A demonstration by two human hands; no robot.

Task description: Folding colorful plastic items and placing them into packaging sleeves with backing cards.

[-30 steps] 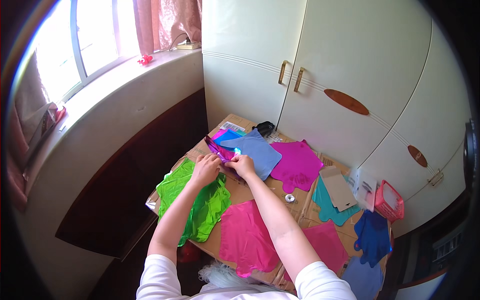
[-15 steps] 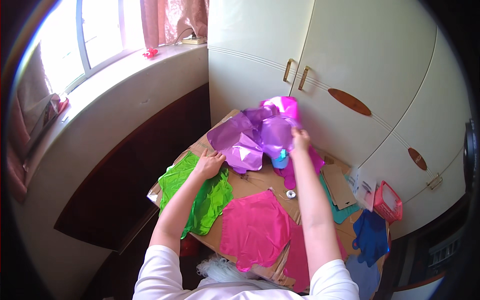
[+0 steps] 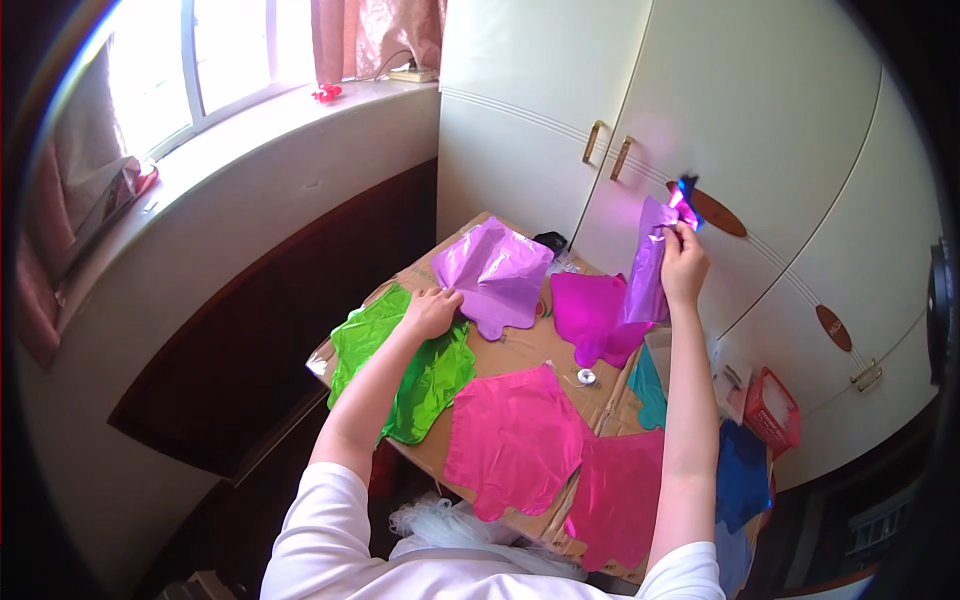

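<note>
Flat, uninflated foil balloons lie spread on a cardboard-topped surface (image 3: 520,352). My left hand (image 3: 433,312) is at the near left corner of a light purple foil balloon (image 3: 492,275), its fingers closed on that edge. A crumpled green foil balloon (image 3: 400,350) lies partly under my left wrist. Raised at the right, my right hand (image 3: 685,265) grips a bunch of hanging purple foil (image 3: 648,265), with shiny magenta and blue foil (image 3: 685,203) sticking up above the fingers. Below the bunch lies a magenta foil balloon (image 3: 595,312).
Two pink foil balloons (image 3: 515,435) lie nearest me. A small white spool (image 3: 586,377) sits mid-surface. Teal foil (image 3: 648,388), blue foil (image 3: 742,475) and a red basket (image 3: 772,408) are at the right. White cabinet doors (image 3: 540,60) stand behind, a windowsill (image 3: 250,120) at left.
My right hand has lifted the purple and magenta foil up and to the right, off the pile. The light purple balloon now lies separate and flatter, with my left hand at its corner.
</note>
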